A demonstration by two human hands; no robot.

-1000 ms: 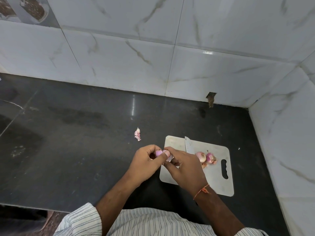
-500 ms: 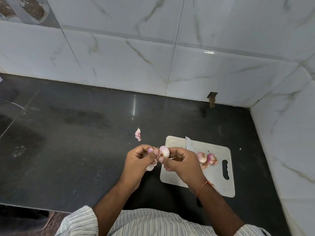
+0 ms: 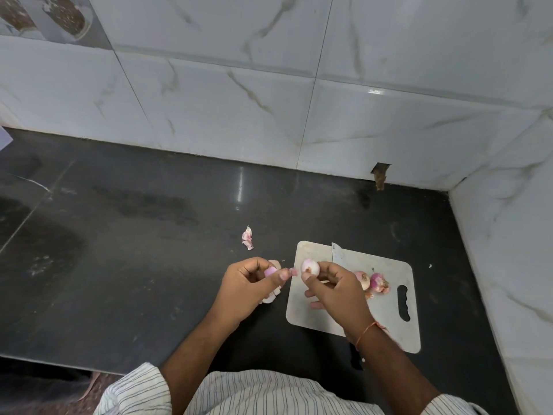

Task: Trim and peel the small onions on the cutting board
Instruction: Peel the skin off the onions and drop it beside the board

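Observation:
My right hand [image 3: 338, 290] holds a small pale peeled onion [image 3: 309, 267] at its fingertips, above the left part of the steel cutting board [image 3: 308, 313]. My left hand [image 3: 248, 284] pinches a strip of pink onion skin [image 3: 270, 271] just left of the board, a short gap from the onion. Two small pink onions [image 3: 372, 280] with loose skin lie on the board beside its handle slot. A knife blade [image 3: 337, 253] lies along the board behind my right hand; its handle is hidden under my right arm.
A scrap of onion peel [image 3: 247, 237] lies on the dark countertop [image 3: 134, 250] left of the board, and more pale peels [image 3: 270, 296] lie under my left hand. White marble-tile walls close in at the back and right. The counter's front edge runs near my body.
My hands have drawn apart. The left one has pulled a strip of skin off leftward, and the onion now shows pale and bare in my right fingertips.

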